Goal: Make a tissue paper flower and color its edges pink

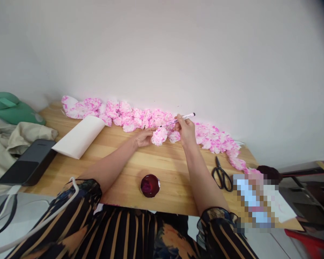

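My left hand [144, 139] is closed on a pink-and-white paper flower [159, 136], holding it above the wooden table. In my right hand [185, 130] is a white marker [185, 117] with a dark end, slanting down to the left. Its lower tip is close to the top of the flower; I cannot tell if they touch. A long row of similar paper flowers [135, 117] lies behind both hands along the wall. Nearer to me stands a small round bowl [150, 186] with dark red-purple contents.
Black-handled scissors [222, 176] lie on the right of the table [172, 169], beside a blurred-out patch and white paper [283, 208]. To the left are a folded white sheet [81, 136], a black power bank [28, 162] with a cable, beige cloth [29, 135] and a green object [14, 108].
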The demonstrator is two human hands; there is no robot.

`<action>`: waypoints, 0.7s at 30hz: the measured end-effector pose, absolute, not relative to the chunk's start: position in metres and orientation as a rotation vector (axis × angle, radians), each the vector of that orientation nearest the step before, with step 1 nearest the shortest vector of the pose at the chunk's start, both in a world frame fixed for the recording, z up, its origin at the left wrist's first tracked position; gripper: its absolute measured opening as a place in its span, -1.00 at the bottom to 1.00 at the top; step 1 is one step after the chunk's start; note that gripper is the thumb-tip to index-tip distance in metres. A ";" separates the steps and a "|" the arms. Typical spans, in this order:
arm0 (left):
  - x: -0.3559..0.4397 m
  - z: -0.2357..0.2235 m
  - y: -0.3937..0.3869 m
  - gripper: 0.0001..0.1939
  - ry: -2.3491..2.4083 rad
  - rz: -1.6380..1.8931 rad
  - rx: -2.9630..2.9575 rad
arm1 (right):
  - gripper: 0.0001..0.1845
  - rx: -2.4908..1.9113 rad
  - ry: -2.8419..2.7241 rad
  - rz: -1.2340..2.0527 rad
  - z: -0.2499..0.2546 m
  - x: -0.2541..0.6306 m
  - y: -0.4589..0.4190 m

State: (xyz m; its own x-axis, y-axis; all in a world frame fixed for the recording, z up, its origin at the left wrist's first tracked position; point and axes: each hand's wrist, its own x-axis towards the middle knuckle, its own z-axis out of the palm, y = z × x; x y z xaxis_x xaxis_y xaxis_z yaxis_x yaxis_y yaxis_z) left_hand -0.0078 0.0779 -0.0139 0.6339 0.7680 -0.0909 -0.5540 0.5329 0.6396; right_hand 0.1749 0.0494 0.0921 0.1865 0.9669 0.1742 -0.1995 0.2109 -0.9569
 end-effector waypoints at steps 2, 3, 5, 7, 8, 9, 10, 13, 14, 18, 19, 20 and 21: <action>-0.008 -0.014 0.078 -0.72 0.375 0.824 0.577 | -0.52 -0.918 -0.992 1.053 0.097 0.176 0.047; -0.008 -0.013 0.078 -0.75 0.367 0.842 0.556 | -0.54 -0.867 -0.975 1.061 0.100 0.177 0.045; -0.009 -0.012 0.079 -0.79 0.356 0.897 0.513 | -0.56 -0.805 -0.967 1.073 0.103 0.178 0.043; -0.009 -0.010 0.078 -0.77 0.360 0.954 0.482 | -0.56 -0.826 -0.994 1.095 0.101 0.178 0.042; -0.010 -0.009 0.078 -0.74 0.366 0.975 0.472 | -0.55 -0.862 -1.017 1.099 0.099 0.177 0.043; -0.010 -0.008 0.078 -0.70 0.372 0.987 0.465 | -0.53 -0.899 -1.034 1.097 0.096 0.176 0.044; -0.010 -0.007 0.077 -0.67 0.377 0.995 0.460 | -0.52 -0.926 -1.041 1.094 0.094 0.175 0.044; -0.009 -0.005 0.076 -0.61 0.375 1.019 0.445 | -0.53 -0.897 -1.001 1.092 0.095 0.174 0.044; -0.009 -0.004 0.076 -0.59 0.369 1.029 0.444 | -0.55 -0.870 -0.985 1.101 0.097 0.175 0.043; -0.009 -0.001 0.075 -0.52 0.335 1.046 0.457 | -0.56 -0.907 -1.036 1.130 0.103 0.174 0.039; -0.009 0.000 0.074 -0.51 0.332 1.045 0.459 | -0.55 -0.945 -1.063 1.124 0.103 0.174 0.038; -0.009 0.001 0.074 -0.52 0.334 1.042 0.457 | -0.54 -0.974 -1.085 1.117 0.103 0.173 0.037; -0.009 0.002 0.074 -0.53 0.341 1.040 0.453 | -0.54 -0.983 -1.094 1.114 0.104 0.172 0.037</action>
